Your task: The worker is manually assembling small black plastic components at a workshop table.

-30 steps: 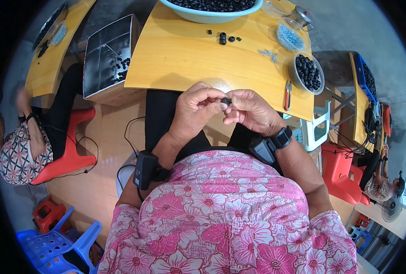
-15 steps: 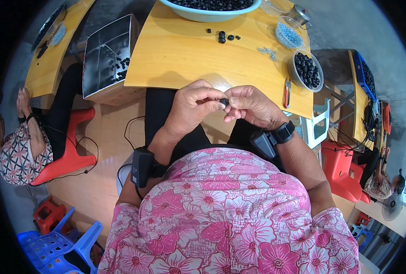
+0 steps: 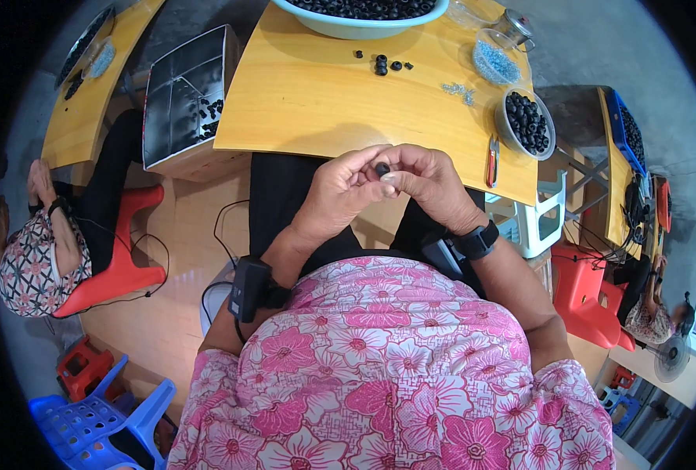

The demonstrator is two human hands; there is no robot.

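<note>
Just beyond my lap, in front of the table edge, my left hand [image 3: 338,194] and my right hand [image 3: 430,185] meet. Between their fingertips they pinch a small black rounded part [image 3: 382,168], which looks like rubber. Its dark end faces up; fingers cover the rest. On the yellow table [image 3: 309,102] ahead lie a few similar black parts [image 3: 381,64] in a loose group. A clear tub of black parts [image 3: 526,121] stands at the table's right side, with red-handled pliers [image 3: 492,160] lying beside it.
A pale blue basin [image 3: 360,27] heaped with black pieces stands at the far edge. Behind the tub are a bowl of small clear-blue pieces [image 3: 497,63], a scatter of them [image 3: 458,90] and a metal mug [image 3: 514,27]. Left stands a black-lined box [image 3: 180,102]; another person [image 3: 46,243] sits beyond.
My fingers have closed in around the black part and turned it, so its end now faces up. Both hands have come closer together.
</note>
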